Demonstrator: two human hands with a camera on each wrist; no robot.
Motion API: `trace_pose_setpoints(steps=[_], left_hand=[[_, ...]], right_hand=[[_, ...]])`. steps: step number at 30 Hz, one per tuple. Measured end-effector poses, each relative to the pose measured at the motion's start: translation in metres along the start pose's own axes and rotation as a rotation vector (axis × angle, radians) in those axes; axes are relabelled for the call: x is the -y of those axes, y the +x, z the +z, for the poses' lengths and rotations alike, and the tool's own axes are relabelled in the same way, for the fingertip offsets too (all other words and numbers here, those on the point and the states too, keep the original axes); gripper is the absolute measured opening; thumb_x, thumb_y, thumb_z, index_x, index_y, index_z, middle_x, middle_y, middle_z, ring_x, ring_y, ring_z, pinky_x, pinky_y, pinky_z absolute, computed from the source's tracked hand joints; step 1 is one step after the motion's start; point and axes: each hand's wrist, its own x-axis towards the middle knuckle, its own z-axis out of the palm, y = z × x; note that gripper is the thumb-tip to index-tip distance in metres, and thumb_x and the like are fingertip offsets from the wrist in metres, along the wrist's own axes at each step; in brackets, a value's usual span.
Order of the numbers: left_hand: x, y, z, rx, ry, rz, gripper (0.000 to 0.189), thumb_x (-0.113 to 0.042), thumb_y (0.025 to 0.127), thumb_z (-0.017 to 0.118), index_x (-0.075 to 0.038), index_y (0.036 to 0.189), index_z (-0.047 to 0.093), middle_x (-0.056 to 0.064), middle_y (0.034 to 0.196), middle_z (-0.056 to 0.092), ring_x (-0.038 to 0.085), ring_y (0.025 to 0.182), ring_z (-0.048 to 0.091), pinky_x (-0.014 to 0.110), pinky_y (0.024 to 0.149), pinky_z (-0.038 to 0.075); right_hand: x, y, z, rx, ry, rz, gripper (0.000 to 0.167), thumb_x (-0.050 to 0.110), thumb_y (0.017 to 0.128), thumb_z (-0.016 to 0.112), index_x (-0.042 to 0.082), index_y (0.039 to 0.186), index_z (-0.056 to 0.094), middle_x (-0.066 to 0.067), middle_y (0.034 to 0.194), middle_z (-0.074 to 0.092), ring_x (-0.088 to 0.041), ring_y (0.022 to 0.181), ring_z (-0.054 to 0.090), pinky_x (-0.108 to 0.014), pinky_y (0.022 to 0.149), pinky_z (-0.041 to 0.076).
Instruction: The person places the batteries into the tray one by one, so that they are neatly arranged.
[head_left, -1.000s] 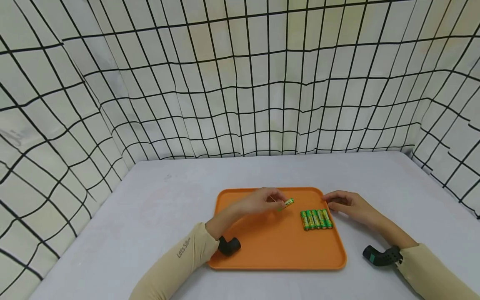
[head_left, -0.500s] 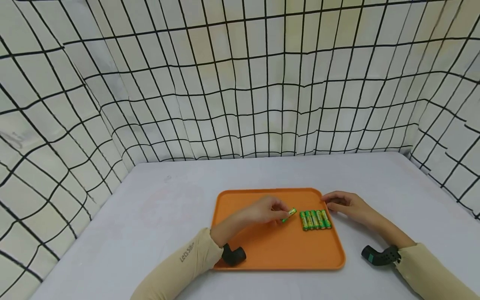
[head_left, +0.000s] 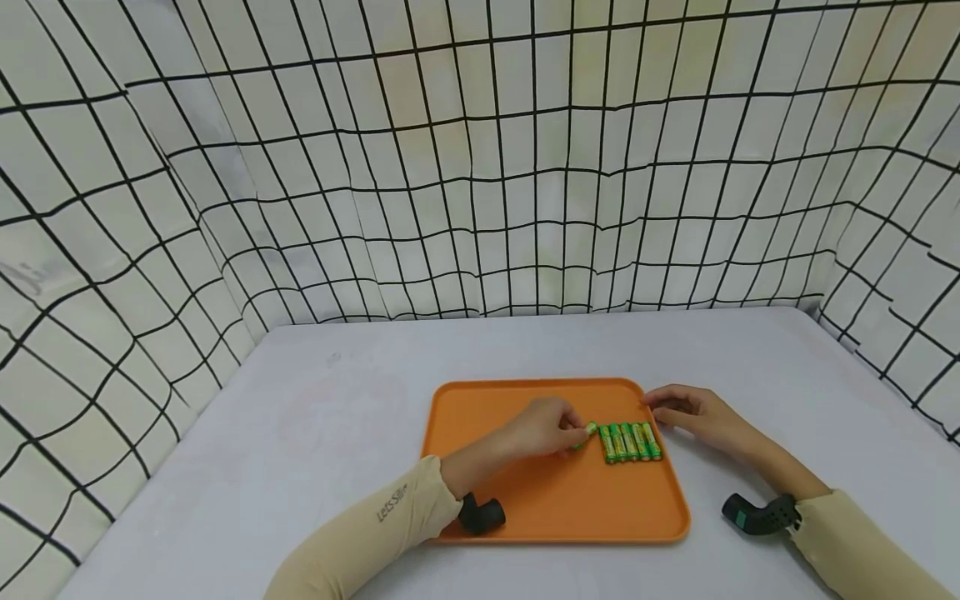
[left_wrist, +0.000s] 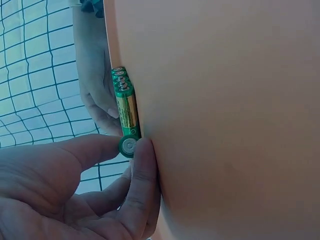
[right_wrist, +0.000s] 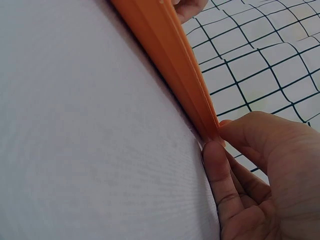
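Observation:
My left hand (head_left: 546, 427) is over the orange tray (head_left: 555, 508), pinching a green and gold battery (head_left: 592, 428) between thumb and fingers. In the left wrist view this battery (left_wrist: 129, 146) shows its round flat end. Just right of it lies a row of several matching batteries (head_left: 630, 442), side by side near the tray's right edge. The left wrist view shows the row (left_wrist: 126, 107) nearly end on, partly overlapped by the held battery. At the tray's right rim, my right hand (head_left: 697, 410) grips the edge; in the right wrist view, thumb and forefinger meet at the rim (right_wrist: 202, 107).
Under the tray is a white-covered table (head_left: 337, 417). Walls of white sheet with a black grid (head_left: 510, 200) rise behind and at both sides. Black curved devices are worn at the left wrist (head_left: 483, 517) and right wrist (head_left: 759, 512).
My left hand has moved right and toward me with the battery, from the tray's upper middle to beside the row. My right hand has stayed at the tray's edge.

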Motion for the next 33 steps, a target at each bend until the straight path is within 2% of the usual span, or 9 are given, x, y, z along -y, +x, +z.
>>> trace_pose_setpoints(steps=[4, 7, 11, 18, 22, 29, 33], left_hand=[[-0.0009, 0.0014, 0.0015, 0.004, -0.033, 0.007, 0.020, -0.006, 0.092, 0.067, 0.005, 0.107, 0.062, 0.008, 0.080, 0.067, 0.019, 0.065, 0.067, 0.022, 0.059, 0.051], [-0.0011, 0.0018, 0.0012, 0.020, -0.084, 0.012, 0.028, -0.006, 0.090, 0.069, 0.005, 0.113, 0.059, 0.007, 0.082, 0.067, 0.020, 0.067, 0.068, 0.022, 0.062, 0.052], [-0.0012, 0.0014, 0.0009, 0.044, -0.108, 0.020, 0.032, -0.007, 0.090, 0.070, 0.004, 0.117, 0.058, 0.005, 0.086, 0.066, 0.019, 0.069, 0.068, 0.023, 0.061, 0.052], [-0.0005, 0.0008, 0.0008, 0.067, -0.119, 0.019, 0.033, -0.006, 0.088, 0.072, 0.005, 0.116, 0.059, 0.004, 0.085, 0.065, 0.013, 0.065, 0.062, 0.023, 0.058, 0.051], [0.0009, 0.0008, 0.0001, 0.076, -0.137, 0.018, 0.035, -0.006, 0.086, 0.074, 0.005, 0.116, 0.059, 0.003, 0.087, 0.064, 0.012, 0.067, 0.060, 0.024, 0.058, 0.050], [0.0054, 0.0035, 0.0008, 0.089, -0.131, 0.006, 0.045, -0.003, 0.078, 0.081, 0.002, 0.118, 0.061, 0.002, 0.091, 0.059, 0.010, 0.081, 0.061, 0.021, 0.072, 0.052], [0.0053, 0.0035, 0.0017, 0.084, -0.125, 0.003, 0.047, -0.004, 0.077, 0.082, 0.000, 0.118, 0.061, 0.001, 0.091, 0.059, 0.011, 0.081, 0.062, 0.022, 0.070, 0.052]], right_hand=[[0.0022, -0.0004, -0.0009, -0.005, -0.004, -0.003, 0.031, 0.013, 0.100, 0.056, -0.006, 0.124, 0.059, -0.021, 0.119, 0.063, 0.001, 0.097, 0.061, -0.020, 0.081, 0.052], [0.0053, -0.0004, -0.0016, 0.000, -0.007, -0.004, 0.031, 0.013, 0.100, 0.056, -0.006, 0.125, 0.059, -0.021, 0.120, 0.063, 0.001, 0.097, 0.061, -0.019, 0.081, 0.052], [0.0075, -0.0003, -0.0019, 0.002, 0.003, 0.008, 0.032, 0.014, 0.100, 0.056, -0.006, 0.125, 0.059, -0.021, 0.120, 0.063, 0.001, 0.097, 0.061, -0.019, 0.082, 0.051], [0.0052, -0.0011, -0.0014, 0.001, 0.004, 0.030, 0.032, 0.014, 0.100, 0.057, -0.006, 0.125, 0.059, -0.022, 0.121, 0.063, 0.000, 0.096, 0.061, -0.019, 0.082, 0.051], [0.0038, -0.0016, -0.0001, -0.001, 0.007, 0.046, 0.032, 0.015, 0.099, 0.058, -0.004, 0.125, 0.059, -0.021, 0.122, 0.063, 0.000, 0.096, 0.061, -0.019, 0.083, 0.051], [0.0051, -0.0014, 0.0012, 0.001, 0.018, 0.029, 0.032, 0.014, 0.099, 0.057, -0.005, 0.125, 0.059, -0.023, 0.122, 0.062, 0.000, 0.096, 0.061, -0.019, 0.082, 0.051], [0.0059, -0.0016, 0.0002, -0.004, 0.008, 0.020, 0.032, 0.014, 0.100, 0.057, -0.006, 0.124, 0.059, -0.022, 0.120, 0.063, 0.000, 0.095, 0.061, -0.019, 0.081, 0.051]])
